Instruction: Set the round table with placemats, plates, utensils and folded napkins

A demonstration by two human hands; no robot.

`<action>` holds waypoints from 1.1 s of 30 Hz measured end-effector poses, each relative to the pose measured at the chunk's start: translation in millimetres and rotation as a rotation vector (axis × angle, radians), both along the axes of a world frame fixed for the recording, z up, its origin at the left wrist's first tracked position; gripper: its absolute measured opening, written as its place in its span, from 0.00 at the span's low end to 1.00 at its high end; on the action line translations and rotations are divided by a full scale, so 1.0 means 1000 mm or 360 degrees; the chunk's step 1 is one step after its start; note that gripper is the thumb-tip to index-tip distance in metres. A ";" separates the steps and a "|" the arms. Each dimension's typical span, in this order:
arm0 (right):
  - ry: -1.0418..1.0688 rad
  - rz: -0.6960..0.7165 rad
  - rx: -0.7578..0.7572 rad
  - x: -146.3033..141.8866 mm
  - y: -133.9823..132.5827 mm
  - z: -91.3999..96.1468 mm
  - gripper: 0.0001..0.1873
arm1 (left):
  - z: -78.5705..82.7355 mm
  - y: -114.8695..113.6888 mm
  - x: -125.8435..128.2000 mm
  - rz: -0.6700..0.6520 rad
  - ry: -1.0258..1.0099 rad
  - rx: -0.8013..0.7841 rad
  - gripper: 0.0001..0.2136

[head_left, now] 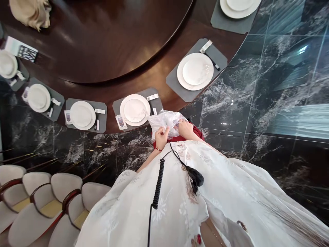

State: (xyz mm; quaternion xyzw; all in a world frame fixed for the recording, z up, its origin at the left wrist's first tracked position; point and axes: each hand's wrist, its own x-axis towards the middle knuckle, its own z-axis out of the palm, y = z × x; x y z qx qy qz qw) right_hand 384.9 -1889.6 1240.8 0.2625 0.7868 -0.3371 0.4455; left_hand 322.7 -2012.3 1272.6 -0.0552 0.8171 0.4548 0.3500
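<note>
My left hand (161, 136) and my right hand (185, 129) are both closed on a crumpled clear plastic bag (166, 120), held close to my body just off the table's edge. What is in the bag I cannot make out. Right beside it on the dark round table (159, 73) lies a grey placemat (143, 94) with stacked white plates (135, 110), a white rest and a small packet (120, 121).
Further place settings with white plates (195, 71) ring the table edge, around a raised round centre (108, 37). A folded beige cloth (32, 13) lies far left. Cushioned chairs (43, 202) stand at lower left on black marble floor. A coiled radio cord (158, 185) hangs down my front.
</note>
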 end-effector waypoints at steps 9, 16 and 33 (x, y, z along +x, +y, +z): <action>0.0297 -0.0069 -0.0062 -0.026 -0.008 0.009 0.30 | -0.018 -0.020 -0.025 0.0260 0.0312 0.0126 0.33; 0.1048 -0.0374 -0.1243 0.011 0.071 0.007 0.38 | -0.014 -0.036 -0.039 0.0501 0.0512 0.0160 0.33; 0.0545 -0.0013 0.0173 -0.001 -0.075 -0.211 0.26 | 0.058 -0.082 0.015 -0.0243 0.0518 0.0157 0.29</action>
